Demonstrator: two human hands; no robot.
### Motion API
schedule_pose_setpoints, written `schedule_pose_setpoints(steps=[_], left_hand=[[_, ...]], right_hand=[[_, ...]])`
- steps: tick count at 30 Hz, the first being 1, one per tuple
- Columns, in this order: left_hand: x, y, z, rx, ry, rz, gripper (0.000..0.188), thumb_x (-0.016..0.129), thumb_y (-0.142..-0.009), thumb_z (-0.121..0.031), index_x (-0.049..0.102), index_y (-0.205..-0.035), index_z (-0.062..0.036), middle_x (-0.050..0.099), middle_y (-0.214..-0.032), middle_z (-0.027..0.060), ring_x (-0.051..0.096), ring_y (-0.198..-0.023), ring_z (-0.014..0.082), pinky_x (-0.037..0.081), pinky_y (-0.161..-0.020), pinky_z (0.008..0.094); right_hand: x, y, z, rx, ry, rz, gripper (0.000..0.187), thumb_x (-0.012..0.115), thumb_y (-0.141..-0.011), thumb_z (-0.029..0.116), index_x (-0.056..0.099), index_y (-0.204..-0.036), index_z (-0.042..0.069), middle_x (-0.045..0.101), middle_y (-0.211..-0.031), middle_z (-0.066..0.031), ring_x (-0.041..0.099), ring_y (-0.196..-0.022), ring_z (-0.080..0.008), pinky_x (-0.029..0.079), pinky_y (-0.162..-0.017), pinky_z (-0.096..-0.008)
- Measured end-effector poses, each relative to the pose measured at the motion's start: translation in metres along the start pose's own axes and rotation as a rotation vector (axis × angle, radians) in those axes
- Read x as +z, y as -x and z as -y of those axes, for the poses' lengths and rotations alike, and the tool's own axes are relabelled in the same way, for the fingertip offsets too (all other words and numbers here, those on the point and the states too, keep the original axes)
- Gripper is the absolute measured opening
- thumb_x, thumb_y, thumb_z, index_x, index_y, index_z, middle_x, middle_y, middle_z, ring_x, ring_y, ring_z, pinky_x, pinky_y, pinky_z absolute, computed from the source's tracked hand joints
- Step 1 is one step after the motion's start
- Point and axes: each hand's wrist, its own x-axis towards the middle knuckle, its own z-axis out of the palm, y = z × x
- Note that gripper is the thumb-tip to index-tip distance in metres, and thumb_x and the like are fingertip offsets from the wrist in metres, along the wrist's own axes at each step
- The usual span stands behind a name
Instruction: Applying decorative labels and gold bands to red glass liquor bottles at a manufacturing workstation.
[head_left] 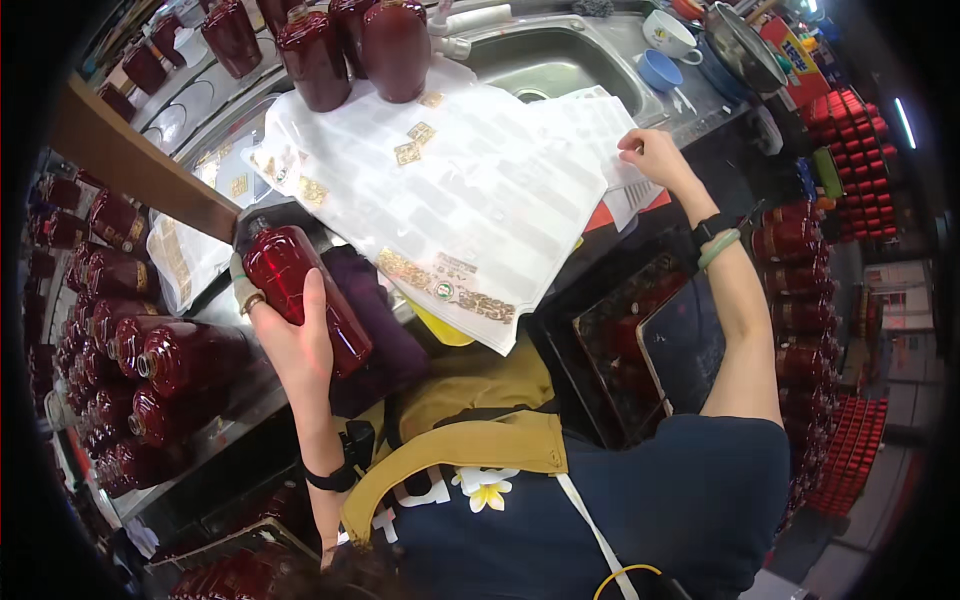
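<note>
My left hand (295,335) is wrapped round a bottle of dark red liquid (297,262), which lies tilted at the left of the sheets. Large whitish label sheets (470,200) with gold patterns spread in front of me, and a few small gold squares (408,152) show on them. Over the right edge of these sheets, my right hand (657,160) is raised with its fingers curled together. Whether a small thing sits between those fingertips is too small to tell.
Red-filled bottles (320,60) stand at the back, and many more bottles (180,355) crowd the left. Beyond the sheets is a metal sink (540,65), with a white cup (672,37) and a blue cup (660,70) to its right. A wooden post (140,150) rises at left.
</note>
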Motion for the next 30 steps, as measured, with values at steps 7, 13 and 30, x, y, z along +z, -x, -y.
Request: schedule_pose_setpoints(steps=[7,13,30], left_hand=[[-0.001,0.001,0.001,-0.032,0.012,-0.001,0.081,0.072,-0.093,-0.016,0.027,-0.157,0.0036,0.05,-0.143,0.0201,0.055,-0.124,0.0252,0.043,-0.109,0.0378],[0.0,0.001,0.003,0.008,-0.023,-0.009,0.08,0.071,-0.097,-0.022,0.025,-0.157,0.0058,0.047,-0.146,0.0179,0.053,-0.126,0.0222,0.042,-0.109,0.0347],[0.0,0.0,0.01,0.025,-0.085,-0.02,0.081,0.071,-0.097,-0.024,0.026,-0.157,0.0054,0.049,-0.145,0.0174,0.054,-0.125,0.0221,0.042,-0.109,0.0347]], right_hand=[[0.021,-0.043,0.048,-0.156,-0.089,-0.061,0.02,0.071,-0.087,0.009,0.074,-0.106,0.002,0.073,-0.102,-0.0186,0.07,-0.093,-0.0333,0.055,-0.084,-0.0411],[0.045,-0.1,0.06,-0.305,0.138,0.066,0.029,0.063,-0.094,0.007,0.071,-0.122,0.011,0.065,-0.118,-0.0154,0.064,-0.11,-0.0336,0.051,-0.093,-0.0432],[0.032,-0.068,0.06,-0.398,0.211,-0.242,0.011,0.064,-0.092,0.015,0.07,-0.097,0.007,0.073,-0.099,-0.0094,0.071,-0.088,-0.0325,0.056,-0.075,-0.0425]])
